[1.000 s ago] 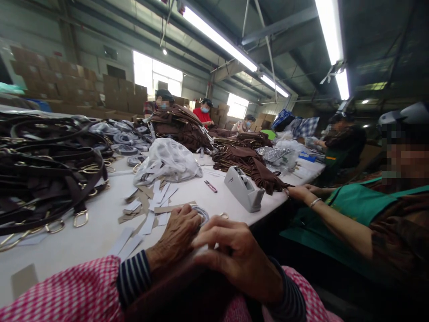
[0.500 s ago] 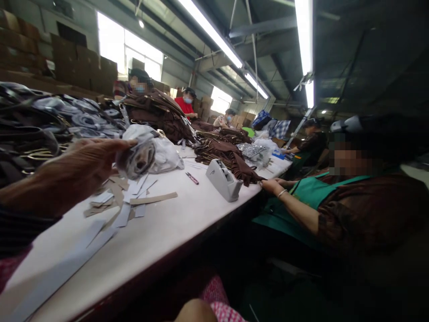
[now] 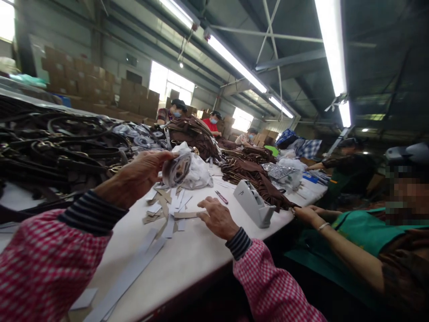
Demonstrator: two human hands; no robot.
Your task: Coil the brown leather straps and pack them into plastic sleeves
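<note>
My left hand [image 3: 142,172] pinches the edge of a rolled-up strap in a thin whitish wrapping [image 3: 181,169], its coiled end facing me. My right hand [image 3: 219,217] is over the white table [image 3: 197,255], palm down, fingers spread, with nothing in it. By its fingertips lie several cut strips of white and tan paper [image 3: 172,210]. Just beyond that hand are small thread snips with reddish handles [image 3: 221,197]. To the right of them stands a grey tape dispenser [image 3: 253,203].
Dark straps with metal fittings [image 3: 63,152] are heaped at the left, beside wrapped rolls [image 3: 139,136]. Brown fabric pieces [image 3: 254,176] are piled beyond the dispenser. A co-worker in a green apron [image 3: 355,228] sits close on my right, hands on the brown fabric. Other people work farther back.
My right hand has come up from below the table edge and reached out over the tabletop. My left hand still has the wrapped roll. The view has swung left.
</note>
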